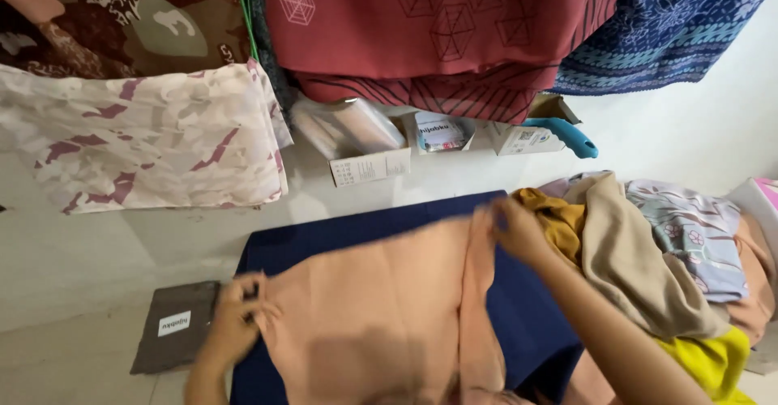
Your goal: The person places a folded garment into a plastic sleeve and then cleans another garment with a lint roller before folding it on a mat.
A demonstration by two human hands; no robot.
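— Where is the peach cloth (381,308) lying?

— Spread over the navy mat (365,222) on the floor, with a fold running up its right part. The left hand (231,320) has its fingers closed on the cloth's left edge, near the grey flat packet (174,328). The right hand (519,231) pinches the top of the fold, just beside the pile of mustard, beige and floral fabrics (648,259).

— How would it handle?

— I judge it light and soft (it drapes and creases with no stiffness), perhaps a little slippery, so it would sag if taken by the middle. Edges and corners look like the better places to grip, well apart, as both hands do now.

— And around it?

— Patterned cloths hang above: a pale camouflage-like cloth (146,137), a maroon cloth (438,32) and a blue cloth (664,24). Small cardboard boxes (369,166) sit along the wall.
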